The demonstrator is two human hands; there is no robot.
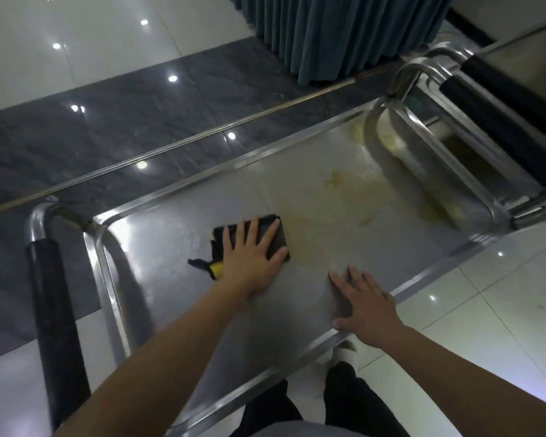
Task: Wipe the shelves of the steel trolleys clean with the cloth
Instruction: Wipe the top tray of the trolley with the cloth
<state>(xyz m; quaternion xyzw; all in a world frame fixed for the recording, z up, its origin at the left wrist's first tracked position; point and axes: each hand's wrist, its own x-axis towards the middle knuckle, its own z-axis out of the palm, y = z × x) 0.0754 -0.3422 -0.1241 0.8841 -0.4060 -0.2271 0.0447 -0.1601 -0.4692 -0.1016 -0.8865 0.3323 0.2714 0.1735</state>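
Note:
The steel trolley's top shelf (177, 247) lies below me, with a raised rim all round. A dark folded cloth (276, 244) with a yellow patch lies on it near the left end. My left hand (249, 257) presses flat on the cloth, fingers spread and straight. My right hand (364, 307) rests flat on the bare steel near the front rim, fingers straight. Yellowish stains (338, 181) mark the shelf to the right of the cloth and at the far right end.
Black-padded push handles stand at the left end (49, 310) and the right end (501, 121). A blue pleated table skirt (338, 29) hangs beyond the trolley. Glossy white and dark tile floor surrounds it. My dark trouser legs (344, 402) stand against the front rim.

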